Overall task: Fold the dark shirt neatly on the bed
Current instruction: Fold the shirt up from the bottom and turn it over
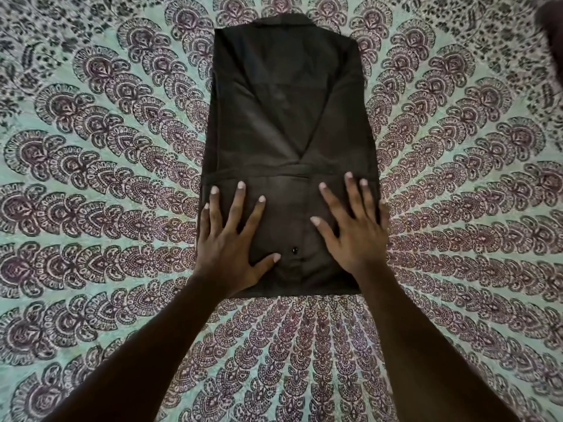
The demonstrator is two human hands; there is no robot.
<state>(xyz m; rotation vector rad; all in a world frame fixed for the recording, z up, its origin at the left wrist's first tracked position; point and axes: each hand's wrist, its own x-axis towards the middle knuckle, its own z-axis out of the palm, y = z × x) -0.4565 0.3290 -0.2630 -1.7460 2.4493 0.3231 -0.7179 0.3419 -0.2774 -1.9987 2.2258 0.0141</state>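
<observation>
The dark shirt (286, 117) lies flat on the bed as a long narrow rectangle, its sides and sleeves folded inward, collar at the far end. Its near end is folded up over the body, with a small button showing near the front edge. My left hand (231, 242) lies flat with spread fingers on the near left part of the shirt. My right hand (353, 226) presses flat with spread fingers on the near right part. Neither hand grips the cloth.
The bed is covered by a green sheet (91, 178) with a purple paisley fan pattern, spreading on all sides of the shirt. A dark object (553, 28) shows at the top right corner.
</observation>
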